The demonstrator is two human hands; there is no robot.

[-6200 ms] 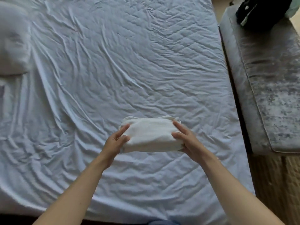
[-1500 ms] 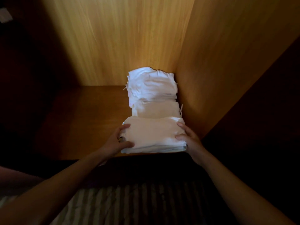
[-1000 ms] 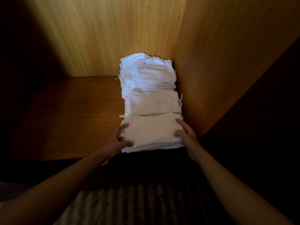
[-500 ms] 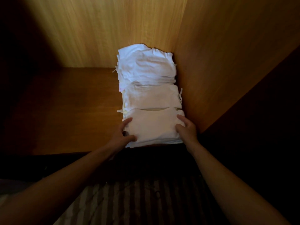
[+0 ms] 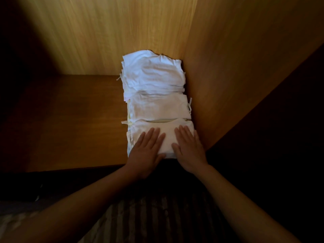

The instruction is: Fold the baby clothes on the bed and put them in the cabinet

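A folded white baby garment [image 5: 167, 135] lies at the front of a wooden cabinet shelf [image 5: 73, 123], against the right wall. My left hand [image 5: 146, 151] lies flat on its left half, fingers straight. My right hand [image 5: 188, 149] lies flat on its right half, fingers straight too. Behind it sit a second folded white piece [image 5: 157, 107] and, at the back corner, a taller stack of white clothes [image 5: 154, 74].
The cabinet's right side wall [image 5: 236, 67] runs close beside the clothes. The back panel [image 5: 114, 32] stands behind the stack. Bare shelf lies to the left of the clothes. A striped dark fabric [image 5: 157, 216] lies below the shelf edge.
Both hands held the folded garment by its sides a moment ago. They have let go of the sides and now lie flat on top of it on the shelf.
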